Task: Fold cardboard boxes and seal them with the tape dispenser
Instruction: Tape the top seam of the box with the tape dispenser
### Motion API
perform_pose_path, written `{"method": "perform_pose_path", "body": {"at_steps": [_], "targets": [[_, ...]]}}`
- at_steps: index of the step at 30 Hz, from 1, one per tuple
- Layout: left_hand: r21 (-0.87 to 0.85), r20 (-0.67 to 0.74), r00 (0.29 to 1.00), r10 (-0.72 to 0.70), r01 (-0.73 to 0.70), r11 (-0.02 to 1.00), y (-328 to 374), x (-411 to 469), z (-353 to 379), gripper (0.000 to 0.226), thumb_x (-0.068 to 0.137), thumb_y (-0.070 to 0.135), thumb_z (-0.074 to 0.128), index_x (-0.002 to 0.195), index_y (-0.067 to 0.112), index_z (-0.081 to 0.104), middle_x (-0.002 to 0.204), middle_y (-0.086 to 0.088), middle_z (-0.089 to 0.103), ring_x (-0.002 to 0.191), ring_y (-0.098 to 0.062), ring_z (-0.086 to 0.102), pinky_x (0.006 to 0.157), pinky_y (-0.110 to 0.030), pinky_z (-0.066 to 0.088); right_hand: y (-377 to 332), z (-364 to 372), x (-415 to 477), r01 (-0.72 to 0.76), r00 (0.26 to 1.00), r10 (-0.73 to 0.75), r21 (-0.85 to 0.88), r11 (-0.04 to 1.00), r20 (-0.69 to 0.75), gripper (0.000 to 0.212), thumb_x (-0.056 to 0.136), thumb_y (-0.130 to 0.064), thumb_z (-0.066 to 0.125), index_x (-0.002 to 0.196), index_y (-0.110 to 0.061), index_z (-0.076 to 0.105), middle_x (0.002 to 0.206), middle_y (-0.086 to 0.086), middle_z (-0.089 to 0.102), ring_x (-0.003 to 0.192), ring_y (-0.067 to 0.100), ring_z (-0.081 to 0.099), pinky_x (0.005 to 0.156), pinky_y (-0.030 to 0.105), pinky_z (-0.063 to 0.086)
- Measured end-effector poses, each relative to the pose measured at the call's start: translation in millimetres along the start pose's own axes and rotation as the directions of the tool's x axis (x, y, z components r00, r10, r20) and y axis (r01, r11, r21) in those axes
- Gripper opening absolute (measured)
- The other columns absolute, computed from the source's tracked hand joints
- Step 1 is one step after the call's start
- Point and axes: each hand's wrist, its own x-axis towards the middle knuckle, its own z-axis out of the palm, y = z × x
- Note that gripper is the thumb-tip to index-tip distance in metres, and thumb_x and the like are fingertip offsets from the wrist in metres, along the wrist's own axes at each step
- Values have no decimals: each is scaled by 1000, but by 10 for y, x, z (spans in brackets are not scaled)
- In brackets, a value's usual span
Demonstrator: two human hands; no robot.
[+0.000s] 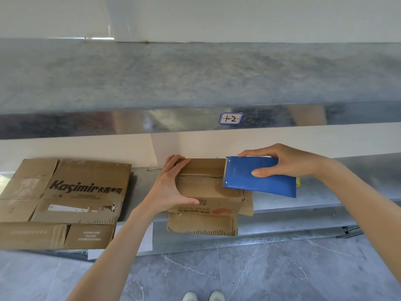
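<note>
Sealing step, frame centre: left hand [167, 187] clamps the box [206, 192]; right hand [280, 159] grips the dispenser [260, 179]. Next: draw tape along the seam.

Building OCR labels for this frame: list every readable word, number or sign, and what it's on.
"1-2": handwritten on the sticker on the front edge of the upper shelf.
"Kasimir": large print on the flattened cardboard box; the Chinese characters beside it are unclear.
Smaller print on that box: too small to read.
Printed lines on the small box front: blurred, unreadable.
Mark on the tape dispenser: too small to read.
</note>
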Motion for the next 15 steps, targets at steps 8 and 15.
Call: {"method": "perform_pose_path", "body": {"at_steps": [8, 15], "targets": [[-7, 31, 999, -41, 41, 999, 3, 0, -3, 119, 44, 67, 82, 149, 33, 37, 151, 18, 25, 146, 1, 16, 118, -30, 22, 212, -104, -103, -8, 1000, 8, 34, 999, 6, 53, 78, -47, 70, 127, -56, 52, 130, -45, 48, 121, -16, 48, 99, 14, 44], [8, 54, 996, -64, 64, 998, 8, 4, -32, 119, 45, 67, 83, 150, 35, 36, 150, 21, 23, 144, -1, 22, 120, -37, 26, 437, -152, -210, -19, 1000, 19, 79, 997, -9, 55, 76, -45, 71, 128, -55, 54, 129, -45, 48, 120, -15, 50, 95, 9, 43]]}}
